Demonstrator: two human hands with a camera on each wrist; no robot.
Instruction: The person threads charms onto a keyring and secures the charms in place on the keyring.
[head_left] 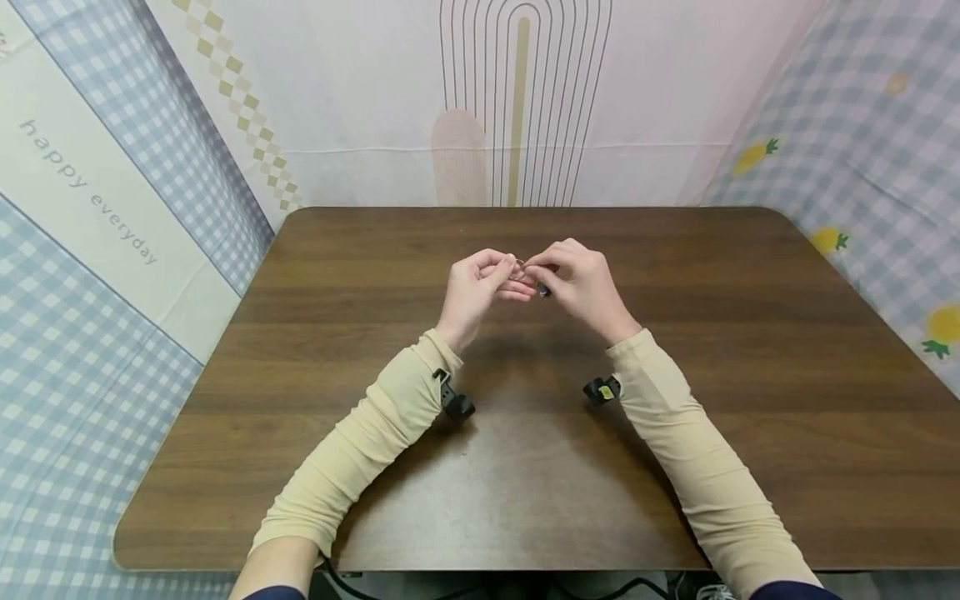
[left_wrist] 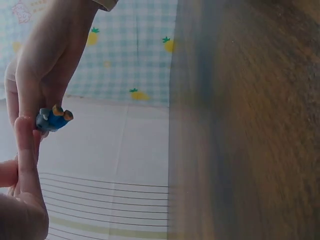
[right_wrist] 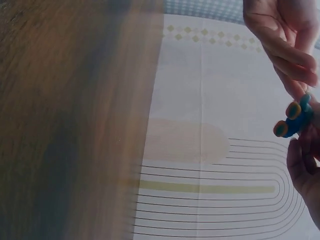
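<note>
Both hands meet above the middle of the brown table (head_left: 675,333), fingertips together. My left hand (head_left: 508,280) pinches a small metal ring (head_left: 519,267) between thumb and curled fingers. My right hand (head_left: 543,275) pinches a small blue charm (head_left: 543,290) with orange tips that hangs by the ring. In the left wrist view the blue charm (left_wrist: 52,119) sits where the right hand (left_wrist: 40,75) meets my left fingers (left_wrist: 25,155). The right wrist view has the charm (right_wrist: 294,120) between the left hand (right_wrist: 285,40) above and my right fingers (right_wrist: 302,170) below.
Beige sleeves cover both forearms, each with a small black wrist camera (head_left: 455,404) (head_left: 602,390). Patterned cloth walls (head_left: 112,208) close in the table on the left, back and right. Nothing else lies on the wooden tabletop.
</note>
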